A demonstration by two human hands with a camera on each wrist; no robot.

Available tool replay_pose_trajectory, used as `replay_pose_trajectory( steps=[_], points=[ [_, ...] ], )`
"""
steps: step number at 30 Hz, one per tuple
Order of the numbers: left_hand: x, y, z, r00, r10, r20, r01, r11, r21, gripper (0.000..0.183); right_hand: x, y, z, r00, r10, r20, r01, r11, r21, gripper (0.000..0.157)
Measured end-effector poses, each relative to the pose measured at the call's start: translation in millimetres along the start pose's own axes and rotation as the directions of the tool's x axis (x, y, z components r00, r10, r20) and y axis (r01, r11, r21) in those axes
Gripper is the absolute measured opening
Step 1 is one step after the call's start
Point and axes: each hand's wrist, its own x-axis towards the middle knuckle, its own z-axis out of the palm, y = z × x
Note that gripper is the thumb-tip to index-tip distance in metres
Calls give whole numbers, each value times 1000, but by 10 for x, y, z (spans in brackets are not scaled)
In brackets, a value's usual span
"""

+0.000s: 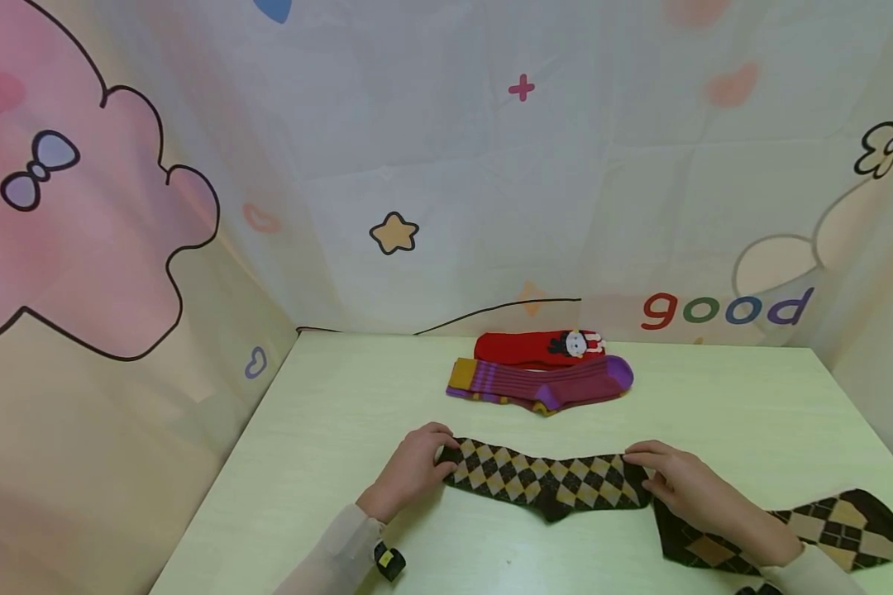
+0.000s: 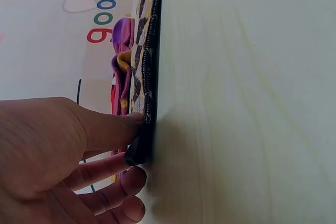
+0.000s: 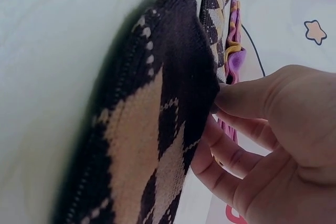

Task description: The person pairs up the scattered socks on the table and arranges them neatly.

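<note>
A dark argyle sock (image 1: 517,479) with small yellow and grey diamonds lies stretched sideways at the front of the table, its heel toward me. My left hand (image 1: 413,464) pinches its dark left end; in the left wrist view the thumb (image 2: 113,129) presses on that end. At the other end my right hand (image 1: 688,489) pinches the dark tip between thumb and fingers. A second argyle sock (image 1: 826,529), with larger tan and black diamonds, lies partly under the right forearm. It fills much of the right wrist view, in front of the right fingertips.
Behind the small-diamond sock lie folded maroon and purple socks (image 1: 521,382) with mustard cuffs. Red socks (image 1: 517,349) with a white cartoon figure sit behind those, near the back edge. A printed curtain (image 1: 454,165) stands around the pale table (image 1: 327,397).
</note>
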Motion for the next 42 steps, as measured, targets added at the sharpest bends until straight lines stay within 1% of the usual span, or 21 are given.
replay_pose_trajectory(
  steps=[14, 18, 22, 24, 26, 28, 30, 33, 36, 42],
  points=[
    [13, -12, -15, 1000, 1, 3, -1, 1000, 0, 21, -9, -20, -6, 1000, -4, -3, 4, 1000, 7, 42],
    [13, 4, -27, 1000, 11, -21, -12, 1000, -21, 21, -14, -52, -20, 1000, 0, -20, 0, 1000, 22, 43],
    [18, 40, -29, 997, 35, -74, -38, 999, -37, 20, -40, -75, -48, 998, 16, -59, -12, 998, 62, 42],
    [29, 75, -29, 993, 50, -106, -54, 998, -38, 20, -59, -65, -60, 995, -1, -104, 7, 998, 57, 41],
    [39, 123, -26, 990, 61, -129, -67, 996, -49, 21, -81, -47, -74, 986, -26, -162, 31, 999, 29, 39],
    [50, 186, -22, 987, 71, -144, -80, 995, -59, 22, -107, -19, -86, 971, -61, -231, 58, 998, -20, 39],
    [71, 248, -4, 985, 84, -149, -95, 993, -69, 24, -137, 16, -108, 954, -84, -287, 66, 995, -72, 40],
    [105, 359, 34, 983, 108, -146, -121, 989, -80, 27, -210, 79, -158, 944, -74, -322, 37, 992, -121, 40],
    [141, 470, 84, 982, 132, -132, -144, 986, -88, 29, -291, 146, -215, 944, -49, -327, -1, 989, -150, 40],
    [203, 668, 161, 974, 185, -129, -198, 976, -90, 29, -429, 268, -297, 938, -35, -344, -37, 979, -202, 41]
  ],
)
